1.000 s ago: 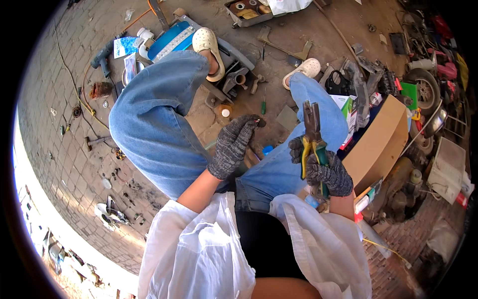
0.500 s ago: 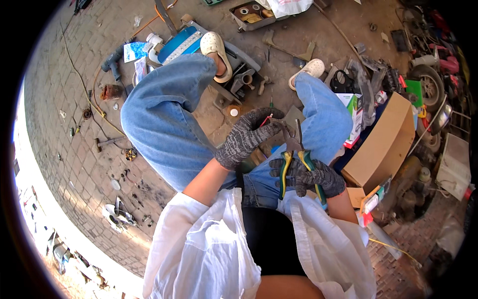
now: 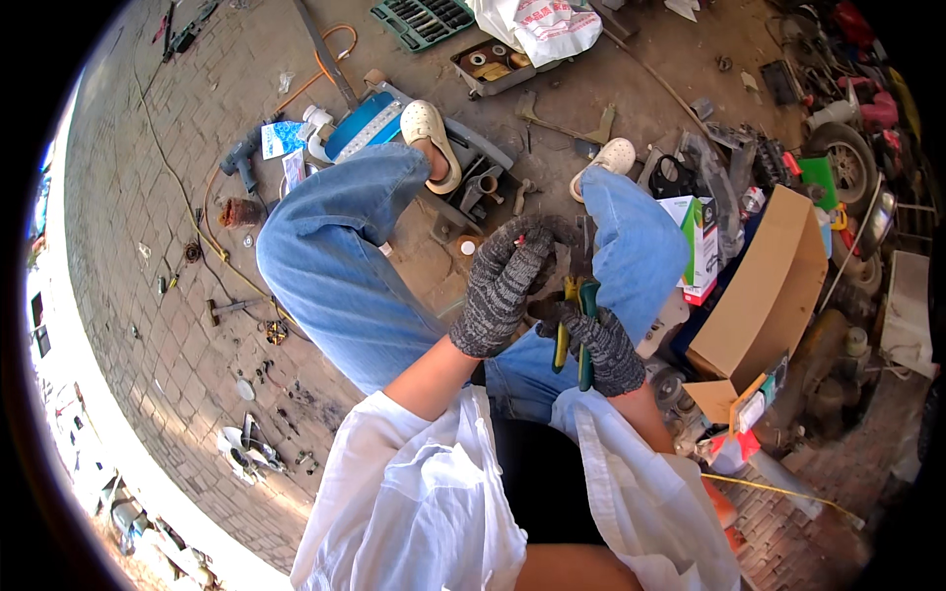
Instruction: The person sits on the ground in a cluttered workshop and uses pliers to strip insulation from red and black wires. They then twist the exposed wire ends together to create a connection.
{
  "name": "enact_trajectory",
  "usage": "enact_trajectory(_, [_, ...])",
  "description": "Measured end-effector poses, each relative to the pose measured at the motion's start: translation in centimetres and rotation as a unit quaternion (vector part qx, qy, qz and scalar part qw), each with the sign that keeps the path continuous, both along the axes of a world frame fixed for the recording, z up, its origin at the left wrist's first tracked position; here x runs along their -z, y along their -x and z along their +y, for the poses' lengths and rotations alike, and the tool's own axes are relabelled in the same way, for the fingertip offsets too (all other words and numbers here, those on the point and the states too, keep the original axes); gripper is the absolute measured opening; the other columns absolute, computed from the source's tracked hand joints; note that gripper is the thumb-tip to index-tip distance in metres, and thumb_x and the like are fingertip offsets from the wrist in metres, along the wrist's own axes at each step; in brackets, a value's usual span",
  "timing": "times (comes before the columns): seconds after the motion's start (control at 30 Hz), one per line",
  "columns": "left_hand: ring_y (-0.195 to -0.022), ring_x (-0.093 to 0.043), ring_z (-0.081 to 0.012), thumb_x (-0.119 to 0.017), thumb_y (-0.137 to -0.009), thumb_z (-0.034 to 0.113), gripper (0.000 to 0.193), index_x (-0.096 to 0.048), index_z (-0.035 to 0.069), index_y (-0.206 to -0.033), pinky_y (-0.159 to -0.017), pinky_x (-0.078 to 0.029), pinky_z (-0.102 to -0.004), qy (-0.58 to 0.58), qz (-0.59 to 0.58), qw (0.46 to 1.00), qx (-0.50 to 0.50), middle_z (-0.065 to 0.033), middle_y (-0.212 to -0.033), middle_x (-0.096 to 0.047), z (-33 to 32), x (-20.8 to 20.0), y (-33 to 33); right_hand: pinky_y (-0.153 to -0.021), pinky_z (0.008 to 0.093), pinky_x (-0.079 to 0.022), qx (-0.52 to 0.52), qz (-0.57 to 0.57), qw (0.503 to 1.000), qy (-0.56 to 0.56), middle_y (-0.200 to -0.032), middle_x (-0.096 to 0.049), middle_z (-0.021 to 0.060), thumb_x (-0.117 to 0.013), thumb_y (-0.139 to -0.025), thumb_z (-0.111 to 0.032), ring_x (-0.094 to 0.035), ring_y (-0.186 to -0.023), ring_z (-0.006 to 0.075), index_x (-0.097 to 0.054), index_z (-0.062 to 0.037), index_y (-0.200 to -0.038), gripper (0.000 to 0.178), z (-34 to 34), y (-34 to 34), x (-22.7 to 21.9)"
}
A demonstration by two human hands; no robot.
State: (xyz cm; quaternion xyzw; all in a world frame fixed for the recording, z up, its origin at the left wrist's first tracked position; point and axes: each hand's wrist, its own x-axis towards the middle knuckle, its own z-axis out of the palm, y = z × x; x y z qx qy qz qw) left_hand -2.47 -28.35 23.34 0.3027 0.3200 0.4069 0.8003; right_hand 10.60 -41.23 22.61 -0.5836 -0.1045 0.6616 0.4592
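Head view. Work looks part-way: a small red piece (image 3: 520, 239) sits at the fingers of the gloved left hand (image 3: 501, 294), not set down; pliers (image 3: 588, 310) are up beside it, so the tool's part appears unfinished. Whether the jaws meet the piece, cannot tell: dark on dark. Left fingers curl closed around the piece. Right hand (image 3: 609, 350) wraps the handles, which stand close together, heads pointing far. Both forearms reach in from the near side, hands side by side over the lap, cardboard box (image 3: 764, 276) to the right.
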Motion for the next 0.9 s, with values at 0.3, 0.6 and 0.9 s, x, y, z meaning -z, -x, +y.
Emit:
enact_trajectory(0.3, [-0.058, -0.044, -0.0150, -0.063, -0.088, 0.041, 0.041, -0.060, 0.000, -0.096, -0.056, -0.036, -0.0319, 0.000, -0.149, 0.987, 0.057, -0.0055, -0.071, -0.052, -3.0, -1.4, 5.0, -0.086, 0.0325, -0.052, 0.194, 0.092, 0.974, -0.068, -0.105, -0.066, 0.0113, -0.060, -0.092, -0.019, -0.063, -0.097, 0.0209, -0.057, -0.0013, -0.114, 0.028, 6.6, 0.7, 0.3])
enact_trajectory(0.6, [-0.069, -0.050, -0.0131, -0.060, -0.093, 0.027, 0.045, -0.048, 0.002, -0.128, -0.064, -0.041, -0.0285, -0.039, 0.020, 0.997, -0.058, -0.0042, -0.087, -0.054, -0.5, -1.3, 5.4, -0.067, 0.0247, -0.048, 0.141, -0.202, 0.957, -0.151, -0.084, -0.065, 0.0040, -0.068, -0.087, -0.023, -0.060, -0.074, 0.0110, -0.063, -0.0041, -0.107, 0.028, 5.2, -0.6, -1.1])
enact_trajectory(0.9, [-0.114, -0.052, -0.0273, -0.073, -0.082, 0.015, 0.051, -0.050, -0.002, -0.124, -0.100, -0.040, -0.0436, -0.457, 0.320, 0.733, -0.389, -0.0159, -0.119, -0.055, -0.5, -7.2, 5.9, -0.082, 0.0317, -0.050, 0.137, -0.308, 0.924, -0.180, -0.097, -0.066, 0.0096, -0.064, -0.089, -0.014, -0.063, -0.092, 0.0184, -0.059, -0.0008, -0.111, 0.025, 4.8, 1.6, -2.6])
